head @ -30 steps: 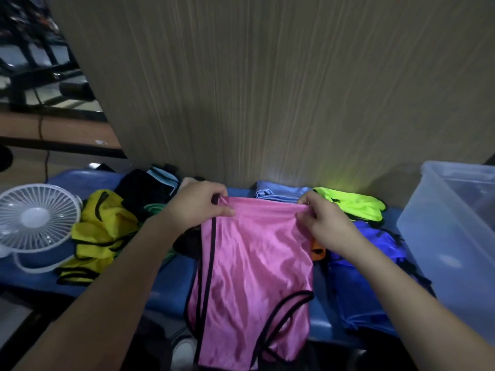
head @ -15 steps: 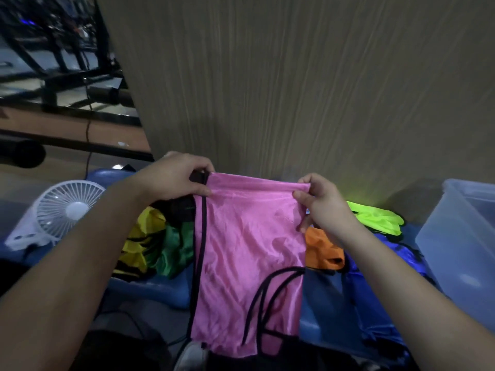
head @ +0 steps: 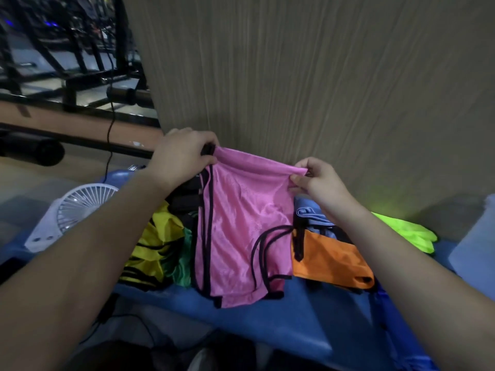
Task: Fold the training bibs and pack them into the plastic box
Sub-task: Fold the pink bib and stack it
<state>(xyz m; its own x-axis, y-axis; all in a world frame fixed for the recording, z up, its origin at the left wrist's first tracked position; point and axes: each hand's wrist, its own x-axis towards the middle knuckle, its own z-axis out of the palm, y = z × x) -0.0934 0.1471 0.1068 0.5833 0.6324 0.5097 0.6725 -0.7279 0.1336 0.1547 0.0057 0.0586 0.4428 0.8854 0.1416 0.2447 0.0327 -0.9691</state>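
A pink bib with black trim (head: pixel 241 223) hangs in the air in front of the wooden panel. My left hand (head: pixel 182 153) grips its top left corner and my right hand (head: pixel 316 180) pinches its top right corner. Its lower edge reaches the blue bench (head: pixel 281 317). Behind it lie an orange bib (head: pixel 329 258), a light blue bib (head: pixel 313 215), a neon green bib (head: pixel 407 234), a yellow bib (head: pixel 152 250) and a green bib (head: pixel 184 263). The translucent plastic box (head: pixel 474 236) stands at the right edge, only partly in view.
A white desk fan (head: pixel 77 204) stands on the bench to the left. A blue cloth (head: pixel 401 330) hangs over the bench at the lower right. A wooden panel (head: pixel 321 76) rises right behind the bench. Black metal frames and a cable fill the upper left.
Both hands have lifted the pink bib up off the bench, so it now hangs higher. The orange and light blue bibs behind it have come into view.
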